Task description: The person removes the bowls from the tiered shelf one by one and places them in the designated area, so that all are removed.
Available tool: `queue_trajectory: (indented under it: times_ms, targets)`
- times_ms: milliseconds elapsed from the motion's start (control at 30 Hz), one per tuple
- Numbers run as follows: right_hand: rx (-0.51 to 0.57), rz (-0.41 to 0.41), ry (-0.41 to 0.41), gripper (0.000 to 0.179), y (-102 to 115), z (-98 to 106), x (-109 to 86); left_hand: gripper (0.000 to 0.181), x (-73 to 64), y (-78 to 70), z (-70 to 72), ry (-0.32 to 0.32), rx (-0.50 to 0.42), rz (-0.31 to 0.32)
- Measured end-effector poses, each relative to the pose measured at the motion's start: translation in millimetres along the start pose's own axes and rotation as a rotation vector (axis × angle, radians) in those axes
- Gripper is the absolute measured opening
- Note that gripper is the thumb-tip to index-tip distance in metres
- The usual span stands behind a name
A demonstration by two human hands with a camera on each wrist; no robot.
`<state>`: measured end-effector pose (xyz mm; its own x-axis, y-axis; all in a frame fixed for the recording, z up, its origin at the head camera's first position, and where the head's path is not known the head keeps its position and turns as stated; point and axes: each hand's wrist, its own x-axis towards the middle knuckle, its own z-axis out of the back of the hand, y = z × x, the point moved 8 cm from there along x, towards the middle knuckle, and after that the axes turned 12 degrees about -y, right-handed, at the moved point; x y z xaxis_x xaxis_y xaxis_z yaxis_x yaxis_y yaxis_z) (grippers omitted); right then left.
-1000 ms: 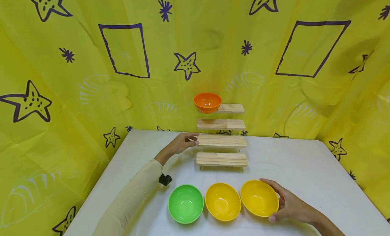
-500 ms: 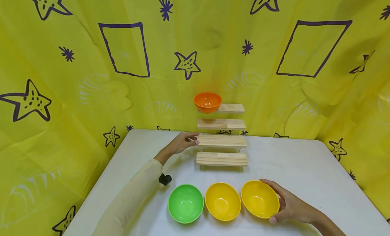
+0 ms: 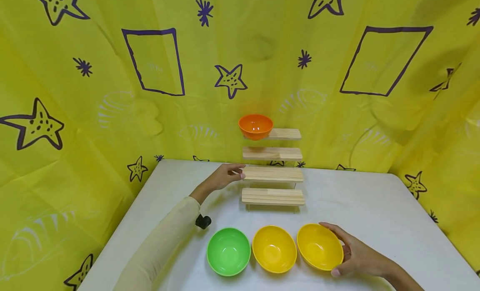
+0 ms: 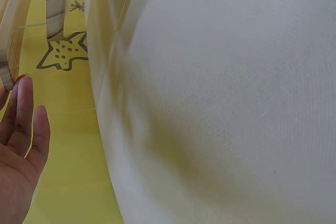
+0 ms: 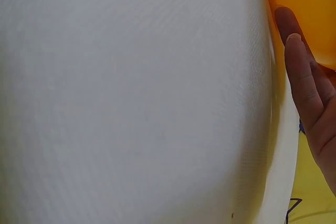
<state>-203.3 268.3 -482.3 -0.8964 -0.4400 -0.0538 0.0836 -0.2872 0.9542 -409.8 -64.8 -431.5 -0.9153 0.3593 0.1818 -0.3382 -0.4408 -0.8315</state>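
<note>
The right-hand yellow bowl (image 3: pixel 320 247) is held at its outer side by the right hand (image 3: pixel 354 253): its far rim is met by the fingertips and its near rim by the thumb, so that the bowl is gripped between them. Whether it is lifted from the white worktop (image 3: pixel 348 199) cannot be told. Just beside it, the middle yellow bowl (image 3: pixel 274 249) is set upright, and beyond that the green bowl (image 3: pixel 228 252) is placed, the three being lined up along the near part of the worktop.

The left end of the third board (image 3: pixel 273 174) from the top is pinched by the left hand (image 3: pixel 223 177), with the thumb placed at the front edge and the fingers at the back. This board is carried by a stepped stand, along with the top board (image 3: pixel 286 134), the second board (image 3: pixel 272 153) and the lowest board (image 3: pixel 273 196). On the left part of the top board the orange bowl (image 3: pixel 256 126) is seated upright. The left forearm is covered by a pale sleeve (image 3: pixel 165 241), near whose cuff a small black object (image 3: pixel 203 222) is seen. The worktop is enclosed by a yellow curtain (image 3: pixel 262 53) printed with starfish.
</note>
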Motion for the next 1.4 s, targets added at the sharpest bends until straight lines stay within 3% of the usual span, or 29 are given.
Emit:
queue_trajectory:
  times_ms: [400, 600, 767, 1033, 1233, 1400]
  targets:
    - [0.038, -0.029, 0.037, 0.107, 0, 0, -1.9, 0.05, 0.2, 1.3, 0.0, -0.002, -0.003, 0.01]
    - [-0.001, 0.018, 0.019, 0.099, 7, 15, -4.2, 0.051, 0.7, 1.1, -0.1, -0.005, -0.009, 0.011]
    - [-0.061, 0.117, -0.045, 0.092, 21, 31, -4.4, 0.051, 0.4, 0.8, -0.5, -0.004, -0.013, 0.014]
    - [-0.213, 0.242, -0.236, 0.078, 50, 59, 8.2, 0.05, -1.8, -3.1, -0.7, 0.002, -0.002, 0.004]
    - [-0.293, 0.311, -0.337, 0.078, 79, 70, 32.1, 0.051, -2.0, -4.4, -2.6, 0.013, -0.012, 0.006]
    - [-0.313, 0.305, -0.369, 0.073, 103, 73, 61.0, 0.05, -1.4, -1.4, -3.2, 0.005, -0.006, -0.01]
